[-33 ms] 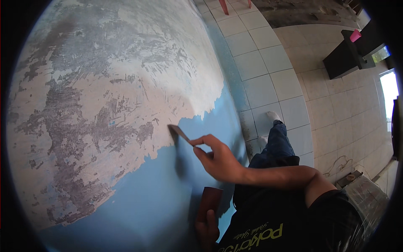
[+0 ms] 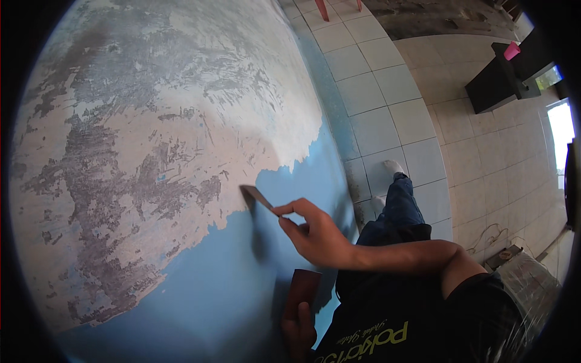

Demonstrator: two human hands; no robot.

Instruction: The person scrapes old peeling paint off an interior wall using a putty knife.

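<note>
My right hand (image 2: 318, 233) pinches a thin, flat scraper blade (image 2: 256, 197) between thumb and fingers. Its far edge is at the wall, by the border where the smooth blue paint (image 2: 200, 290) meets a pale, scraped patch (image 2: 230, 145) with grey blotches. Low in the view, my left hand (image 2: 301, 331) is closed round a dark reddish-brown rectangular piece (image 2: 304, 287), flat-looking; I cannot tell its kind. It is close to the blue wall, and whether it touches is unclear. The lower part of that hand is cut off by my dark shirt.
Pale floor tiles (image 2: 375, 130) run along the wall, with blue specks near its foot. My feet (image 2: 393, 167) stand on them. Farther right are a black stand (image 2: 499, 85) with a pink cup (image 2: 512, 51), and a loose cable (image 2: 487, 237). Red legs (image 2: 322, 9) show at the top.
My right hand and the scraper blade have shifted slightly toward the lower edge of the view. My left hand and its reddish-brown piece look the same.
</note>
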